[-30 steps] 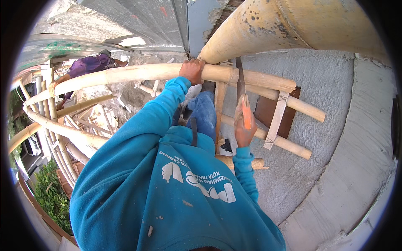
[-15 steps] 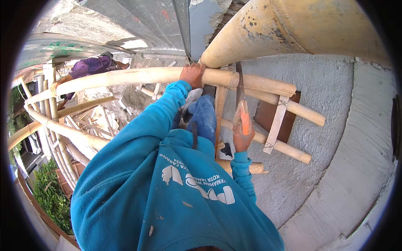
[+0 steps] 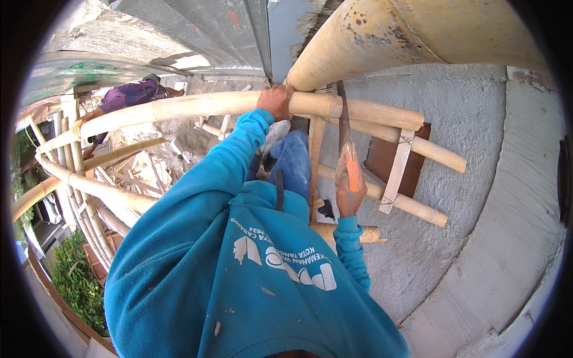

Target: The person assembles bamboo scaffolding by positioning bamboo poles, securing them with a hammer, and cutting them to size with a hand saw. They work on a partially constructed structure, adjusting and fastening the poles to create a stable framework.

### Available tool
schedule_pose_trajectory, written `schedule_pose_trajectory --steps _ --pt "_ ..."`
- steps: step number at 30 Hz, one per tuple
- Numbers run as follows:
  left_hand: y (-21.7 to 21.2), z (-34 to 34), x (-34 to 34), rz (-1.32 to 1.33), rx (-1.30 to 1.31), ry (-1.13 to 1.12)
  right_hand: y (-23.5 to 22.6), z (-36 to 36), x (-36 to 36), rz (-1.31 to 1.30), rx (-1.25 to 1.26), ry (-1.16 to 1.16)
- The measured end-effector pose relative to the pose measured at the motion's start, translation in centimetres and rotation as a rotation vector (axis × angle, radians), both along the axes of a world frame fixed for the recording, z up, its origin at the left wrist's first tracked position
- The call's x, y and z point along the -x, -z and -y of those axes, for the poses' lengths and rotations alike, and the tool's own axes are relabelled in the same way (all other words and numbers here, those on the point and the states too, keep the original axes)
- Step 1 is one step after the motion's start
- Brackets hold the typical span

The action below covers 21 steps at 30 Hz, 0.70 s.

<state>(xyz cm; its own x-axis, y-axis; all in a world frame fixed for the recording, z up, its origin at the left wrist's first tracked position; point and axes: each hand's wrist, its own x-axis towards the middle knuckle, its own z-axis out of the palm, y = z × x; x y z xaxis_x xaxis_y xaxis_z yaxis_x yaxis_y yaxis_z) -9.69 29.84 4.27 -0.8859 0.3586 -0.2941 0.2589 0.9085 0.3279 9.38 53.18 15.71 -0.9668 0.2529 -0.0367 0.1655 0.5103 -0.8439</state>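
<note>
A long pale bamboo pole (image 3: 197,106) runs across in front of me. My left hand (image 3: 275,102) is closed over it, just left of the saw. My right hand (image 3: 350,194) grips the orange handle of a handsaw (image 3: 344,122), closer to my body. The dark blade points away from me and crosses the pole near its right end. Whether it sits inside a cut, and how deep, I cannot tell.
A thick bamboo post (image 3: 370,42) rises at upper right. Below lies a bamboo frame with a wooden crosspiece (image 3: 396,170), above rough grey concrete (image 3: 459,125). Another person in purple (image 3: 128,97) has a hand at the pole's far left end. More bamboo poles (image 3: 104,188) stand at left.
The view has shifted slightly. My left hand keeps its hold on the pole, and the saw stays across it at nearly the same spot, with my right hand still on the handle.
</note>
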Motion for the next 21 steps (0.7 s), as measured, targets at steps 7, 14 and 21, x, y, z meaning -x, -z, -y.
schedule_pose_trajectory --steps 7,14,21 --pt "0.4 -0.6 -0.8 -0.035 0.02 0.004 -1.5 -1.5 -1.7 0.031 -0.059 -0.063" --pt "1.4 0.0 -0.5 -0.073 -0.021 0.049 7.7 -0.9 9.0 0.041 0.071 0.105" --pt "0.0 -0.8 0.0 -0.02 0.0 0.056 6.8 -1.3 9.0 0.118 0.136 0.196"
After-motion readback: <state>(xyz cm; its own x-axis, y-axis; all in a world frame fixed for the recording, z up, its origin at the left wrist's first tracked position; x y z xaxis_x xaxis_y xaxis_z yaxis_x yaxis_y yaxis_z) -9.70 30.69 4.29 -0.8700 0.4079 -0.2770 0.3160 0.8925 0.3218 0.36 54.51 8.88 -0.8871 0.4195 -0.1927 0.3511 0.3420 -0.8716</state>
